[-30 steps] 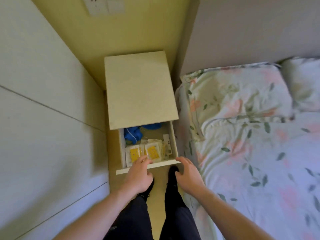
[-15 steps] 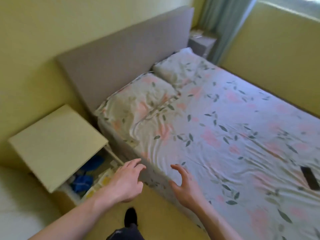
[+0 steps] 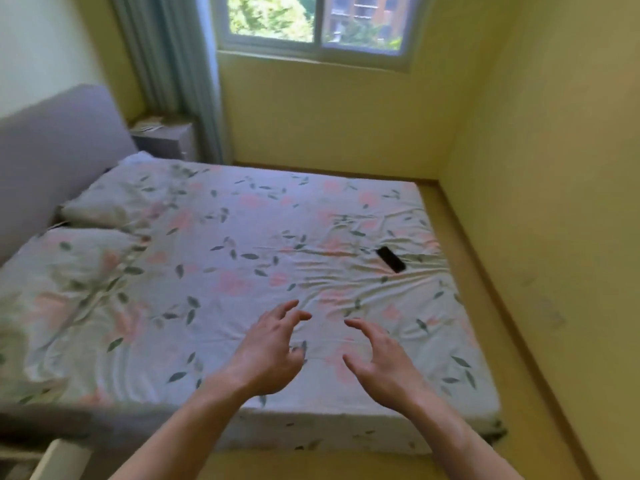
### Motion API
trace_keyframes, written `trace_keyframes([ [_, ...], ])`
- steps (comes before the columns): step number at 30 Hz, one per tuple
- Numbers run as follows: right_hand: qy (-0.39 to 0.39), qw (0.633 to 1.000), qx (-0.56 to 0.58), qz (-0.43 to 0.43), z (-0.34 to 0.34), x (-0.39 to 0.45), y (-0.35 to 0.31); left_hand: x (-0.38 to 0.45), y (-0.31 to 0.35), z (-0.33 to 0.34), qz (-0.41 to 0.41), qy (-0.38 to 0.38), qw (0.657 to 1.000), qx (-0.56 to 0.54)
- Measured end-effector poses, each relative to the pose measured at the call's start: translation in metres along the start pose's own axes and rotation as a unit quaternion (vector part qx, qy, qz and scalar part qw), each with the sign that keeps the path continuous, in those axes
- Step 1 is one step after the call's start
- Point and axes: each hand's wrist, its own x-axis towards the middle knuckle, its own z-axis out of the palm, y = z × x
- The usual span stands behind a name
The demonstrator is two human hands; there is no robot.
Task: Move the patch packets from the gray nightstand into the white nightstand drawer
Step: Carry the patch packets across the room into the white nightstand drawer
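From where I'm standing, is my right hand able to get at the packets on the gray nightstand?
Probably not. The right hand hangs empty at the bed's near edge; the gray nightstand stands in the far corner, across the whole bed.

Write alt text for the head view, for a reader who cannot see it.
Both empty hands, left hand and right hand, hover open over a floral bed. A dark phone-like object lies on the sheet; a gray nightstand stands in the far corner by the curtain.

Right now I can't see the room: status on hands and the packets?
Left hand and right hand open, empty, over the bed. Gray nightstand across the bed, something pale on top, packets unconfirmed. Bed between.
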Motion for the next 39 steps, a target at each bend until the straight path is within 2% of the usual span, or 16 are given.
trace_keyframes([
  [9,0.09,0.995,0.04,0.034,-0.157,-0.028,0.116,0.088,0.14,0.033,0.109,-0.026,0.99,0.082],
  [15,0.117,0.992,0.036,0.043,-0.255,-0.008,0.194,0.17,0.227,0.066,0.132,-0.012,0.989,0.062],
  [20,0.136,0.988,0.029,0.063,-0.337,0.005,0.258,0.249,0.327,0.103,0.147,-0.01,0.988,0.048],
  [28,0.186,0.977,0.029,0.097,-0.458,0.012,0.365,0.347,0.477,0.162,0.235,-0.02,0.971,0.05],
  [32,0.183,0.98,0.033,0.076,-0.513,0.042,0.423,0.391,0.514,0.184,0.215,-0.005,0.974,0.071],
  [39,0.131,0.99,0.039,0.015,-0.597,0.11,0.521,0.455,0.573,0.22,0.123,0.04,0.987,0.096],
])
